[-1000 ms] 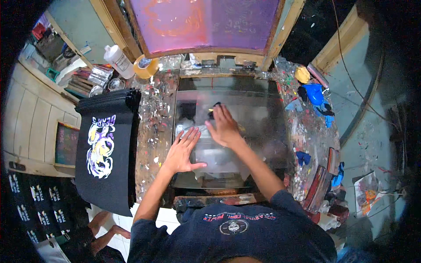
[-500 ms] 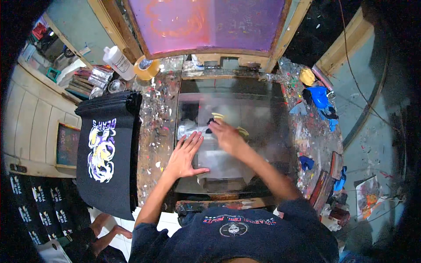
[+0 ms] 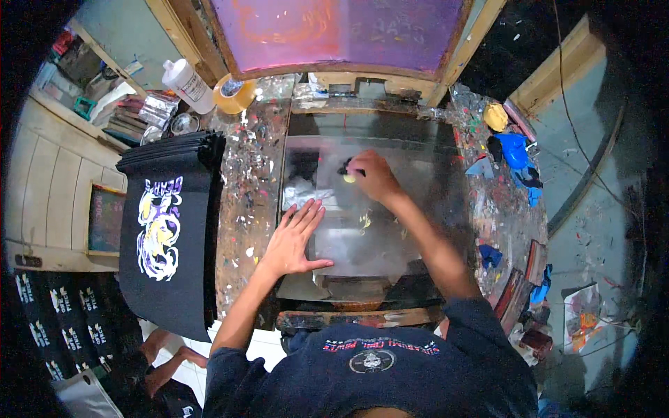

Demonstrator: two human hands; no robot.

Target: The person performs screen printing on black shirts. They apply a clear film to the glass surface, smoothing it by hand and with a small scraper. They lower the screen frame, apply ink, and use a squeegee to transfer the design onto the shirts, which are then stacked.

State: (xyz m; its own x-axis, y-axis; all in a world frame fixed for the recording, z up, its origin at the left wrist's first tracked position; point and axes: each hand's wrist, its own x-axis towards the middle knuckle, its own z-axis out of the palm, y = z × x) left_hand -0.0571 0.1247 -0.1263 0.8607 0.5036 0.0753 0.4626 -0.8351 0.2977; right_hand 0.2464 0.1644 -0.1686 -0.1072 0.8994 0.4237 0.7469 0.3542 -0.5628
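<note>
My left hand [image 3: 294,242] lies flat with fingers spread on the left part of a shiny glass-like sheet [image 3: 411,240]. My right hand [image 3: 376,177] is closed round a small black rag [image 3: 343,166] and presses it against the sheet, farther from me. Most of the rag is hidden under the fingers. A pale yellow smear [image 3: 349,178] shows just below those fingertips, and a fainter yellow mark [image 3: 366,221] sits nearer to me. Pale shapes show in the sheet beside my left fingertips; I cannot tell whether they are reflections.
Left of the sheet hangs a stack of printed black fabric [image 3: 167,223]. Behind it stand a white bottle [image 3: 188,86] and a tape roll [image 3: 233,95]. A purple framed screen [image 3: 341,35] rises at the back. Blue scraps [image 3: 514,151] lie right. Another person's feet [image 3: 167,366] show lower left.
My right hand has moved up and right across the sheet with the rag. The yellow marks look smaller and fainter. My left hand stays flat in place.
</note>
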